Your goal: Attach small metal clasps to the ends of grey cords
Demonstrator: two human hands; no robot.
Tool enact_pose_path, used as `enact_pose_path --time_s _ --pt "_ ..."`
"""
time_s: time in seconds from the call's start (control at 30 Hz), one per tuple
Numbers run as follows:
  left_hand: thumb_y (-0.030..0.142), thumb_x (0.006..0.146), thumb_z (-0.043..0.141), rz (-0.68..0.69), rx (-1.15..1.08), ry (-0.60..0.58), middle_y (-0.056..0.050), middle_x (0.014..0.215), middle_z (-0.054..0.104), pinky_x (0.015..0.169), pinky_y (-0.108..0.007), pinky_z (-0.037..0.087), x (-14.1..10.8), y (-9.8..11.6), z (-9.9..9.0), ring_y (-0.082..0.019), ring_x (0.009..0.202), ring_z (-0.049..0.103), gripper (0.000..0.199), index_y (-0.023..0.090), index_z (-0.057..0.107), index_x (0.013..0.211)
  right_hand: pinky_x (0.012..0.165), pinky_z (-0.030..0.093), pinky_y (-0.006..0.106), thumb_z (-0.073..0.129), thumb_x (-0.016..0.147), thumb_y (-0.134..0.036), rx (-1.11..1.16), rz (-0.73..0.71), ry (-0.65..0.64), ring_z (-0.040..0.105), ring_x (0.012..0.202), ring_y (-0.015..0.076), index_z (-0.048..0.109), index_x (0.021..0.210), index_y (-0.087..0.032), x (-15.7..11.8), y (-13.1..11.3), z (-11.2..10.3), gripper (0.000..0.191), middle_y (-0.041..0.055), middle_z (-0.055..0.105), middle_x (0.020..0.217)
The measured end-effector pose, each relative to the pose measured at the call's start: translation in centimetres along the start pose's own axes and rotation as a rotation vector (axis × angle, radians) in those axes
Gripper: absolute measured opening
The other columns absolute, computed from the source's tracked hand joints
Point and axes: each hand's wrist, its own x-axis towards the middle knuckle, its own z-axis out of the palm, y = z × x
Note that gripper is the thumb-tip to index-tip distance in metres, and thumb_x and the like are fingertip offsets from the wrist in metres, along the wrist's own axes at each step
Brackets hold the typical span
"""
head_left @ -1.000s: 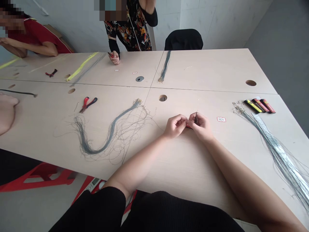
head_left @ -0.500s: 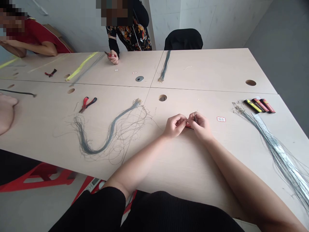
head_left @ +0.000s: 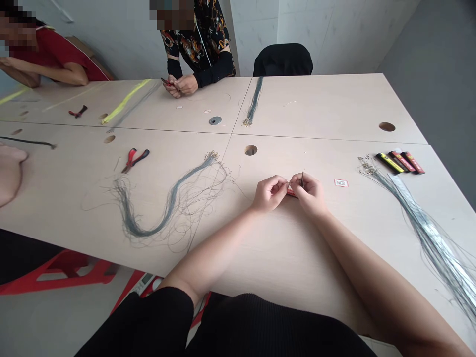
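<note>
My left hand (head_left: pixel 272 193) is closed in a pinch, its fingertips almost touching those of the right hand. What it pinches is too small to name; a fine line from the left runs toward it. My right hand (head_left: pixel 308 193) is closed around a slim dark metal tool (head_left: pixel 302 179), whose tip points up between the fingers. Below the fingertips shows a small red piece with pale markings (head_left: pixel 292 193), mostly hidden by the hands. Left of them a bundle of grey-blue lines (head_left: pixel 171 203) lies curved, with gold-coloured ends (head_left: pixel 211 155) and loose strands.
Red-and-black pliers (head_left: pixel 134 158) lie at left. On the right are another line bundle (head_left: pixel 420 218), several black, red and yellow cylinders (head_left: pixel 400 162) and a small label (head_left: pixel 341 183). The table has a round hole (head_left: pixel 251 150). Across it, a co-worker's hands (head_left: pixel 182 85) hold a red-handled tool.
My hands stay nearly in place, the right fingertips shifting slightly so a small gap shows between the hands. Across the table, the co-worker's second hand has come down beside the first.
</note>
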Motion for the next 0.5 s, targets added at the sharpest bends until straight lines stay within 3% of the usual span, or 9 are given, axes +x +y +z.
enact_pose_path --time_s 0.5 --pt "0.04 0.089 0.055 0.041 0.047 0.035 0.002 0.062 0.054 0.05 -0.022 0.035 -0.09 -0.2 -0.02 -0.008 0.052 0.043 0.028 0.017 0.057 0.073 0.049 0.031 0.024 0.062 0.071 -0.029 -0.011 0.026 0.041 0.033 0.048 0.0085 0.059 0.071 -0.019 -0.09 -0.19 0.1 0.011 -0.0056 0.038 0.05"
